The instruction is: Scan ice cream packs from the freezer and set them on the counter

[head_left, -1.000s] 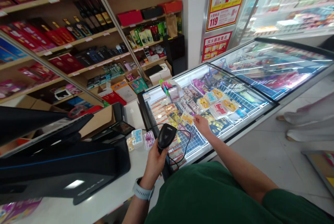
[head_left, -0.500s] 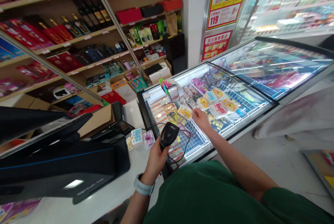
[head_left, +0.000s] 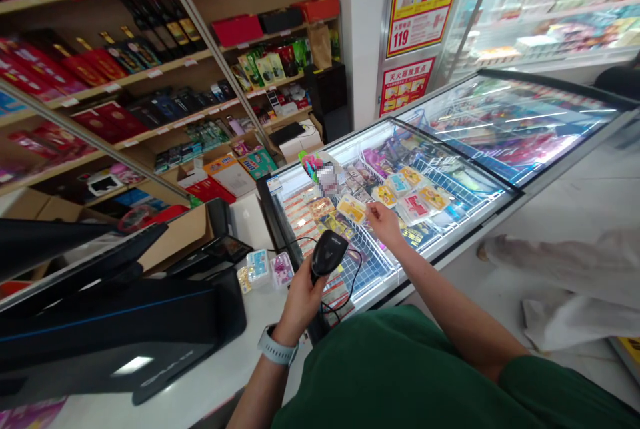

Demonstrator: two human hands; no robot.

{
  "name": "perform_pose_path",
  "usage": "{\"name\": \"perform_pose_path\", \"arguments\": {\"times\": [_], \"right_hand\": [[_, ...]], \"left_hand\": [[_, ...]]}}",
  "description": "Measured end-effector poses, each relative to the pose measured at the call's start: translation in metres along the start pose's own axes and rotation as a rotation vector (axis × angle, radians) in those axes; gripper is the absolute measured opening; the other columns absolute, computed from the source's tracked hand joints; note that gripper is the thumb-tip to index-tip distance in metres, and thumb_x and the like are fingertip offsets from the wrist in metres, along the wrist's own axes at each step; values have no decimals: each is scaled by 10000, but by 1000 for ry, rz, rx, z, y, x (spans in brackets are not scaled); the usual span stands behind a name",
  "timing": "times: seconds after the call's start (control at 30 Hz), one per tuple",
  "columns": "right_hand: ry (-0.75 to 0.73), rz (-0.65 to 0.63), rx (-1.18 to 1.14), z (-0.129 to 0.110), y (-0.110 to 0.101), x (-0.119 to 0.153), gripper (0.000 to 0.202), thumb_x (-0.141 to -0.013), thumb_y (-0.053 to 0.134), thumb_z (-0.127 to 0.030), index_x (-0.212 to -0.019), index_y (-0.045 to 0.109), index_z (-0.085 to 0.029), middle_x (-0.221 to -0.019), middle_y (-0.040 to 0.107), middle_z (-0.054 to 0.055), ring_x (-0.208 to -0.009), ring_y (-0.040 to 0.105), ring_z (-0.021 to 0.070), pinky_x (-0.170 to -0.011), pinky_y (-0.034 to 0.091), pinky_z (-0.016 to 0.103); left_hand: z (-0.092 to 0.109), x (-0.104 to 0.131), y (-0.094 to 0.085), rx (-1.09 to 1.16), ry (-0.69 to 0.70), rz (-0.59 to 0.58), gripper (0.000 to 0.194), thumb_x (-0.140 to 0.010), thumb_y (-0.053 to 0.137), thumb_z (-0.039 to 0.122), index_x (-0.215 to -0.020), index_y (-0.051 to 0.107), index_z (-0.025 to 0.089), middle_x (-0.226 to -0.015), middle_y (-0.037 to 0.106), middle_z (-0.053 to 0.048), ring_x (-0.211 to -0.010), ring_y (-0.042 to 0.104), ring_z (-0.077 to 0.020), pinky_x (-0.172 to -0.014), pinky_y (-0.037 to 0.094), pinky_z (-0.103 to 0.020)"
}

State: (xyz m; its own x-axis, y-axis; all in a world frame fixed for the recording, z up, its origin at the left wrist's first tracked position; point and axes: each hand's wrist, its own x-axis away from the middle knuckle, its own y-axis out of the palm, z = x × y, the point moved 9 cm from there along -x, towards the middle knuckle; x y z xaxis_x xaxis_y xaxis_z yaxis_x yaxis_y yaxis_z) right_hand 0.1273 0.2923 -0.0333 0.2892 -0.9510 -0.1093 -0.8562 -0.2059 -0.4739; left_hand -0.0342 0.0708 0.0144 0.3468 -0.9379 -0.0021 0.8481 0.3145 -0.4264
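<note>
My left hand point(head_left: 302, 297), with a watch at the wrist, is wrapped round the handle of a black barcode scanner point(head_left: 329, 250). The scanner's head points away from me over the near corner of the chest freezer point(head_left: 443, 247), its cable looping beside it. At the right edge of a yellow-labelled plastic pack point(head_left: 352, 209), my right hand point(head_left: 383, 221) pinches it with thumb and fingers above the glass. Beyond that hand, several similar packs point(head_left: 415, 205) with yellow, red and blue labels lie on the glass. A partly blurred plastic bag point(head_left: 329, 179) lies behind the held pack.
Blue- and purple-labelled packs point(head_left: 282, 269) sit on the white counter point(head_left: 225, 355) at left, next to a black cash register point(head_left: 125, 329). Shelves point(head_left: 175, 62) with bottles and boxes stand behind. A person's pale clothing point(head_left: 565, 269) shows at right, beyond the freezer's edge.
The view has shifted slightly. Both hands keep their grips, the scanner and pack staying close together. At right, the person's pale clothing has moved and more of it shows.
</note>
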Motion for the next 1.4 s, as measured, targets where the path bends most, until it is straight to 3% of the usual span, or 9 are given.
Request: {"name": "perform_pose_path", "arguments": {"times": [0.37,0.77,1.4], "right_hand": [[13,38,-52,4,-15,9,251,-838,515,-351,-1006,628,-203,-829,691,26,-742,652,179,-722,531,317],[88,127,-33,0,-35,37,236,-835,514,-335,-1005,611,-203,-876,697,31,-732,652,176,-716,536,325],[174,241,9,5,-47,64,199,-833,523,-328,-979,610,-223,-858,693,18,-742,647,175,-709,525,313]], "left_hand": [[15,-6,9,-31,10,-76,375,-825,557,219,-1196,533,173,-1139,650,-92,-1081,594,-232,-951,432,-368],[21,-11,14,-5,58,-179,385,-820,547,216,-1201,520,174,-1152,638,-89,-1099,580,-232,-968,419,-366],[16,-22,17,17,118,-322,359,-835,547,229,-1187,540,163,-1149,640,-112,-1066,598,-238,-931,450,-374]]}}
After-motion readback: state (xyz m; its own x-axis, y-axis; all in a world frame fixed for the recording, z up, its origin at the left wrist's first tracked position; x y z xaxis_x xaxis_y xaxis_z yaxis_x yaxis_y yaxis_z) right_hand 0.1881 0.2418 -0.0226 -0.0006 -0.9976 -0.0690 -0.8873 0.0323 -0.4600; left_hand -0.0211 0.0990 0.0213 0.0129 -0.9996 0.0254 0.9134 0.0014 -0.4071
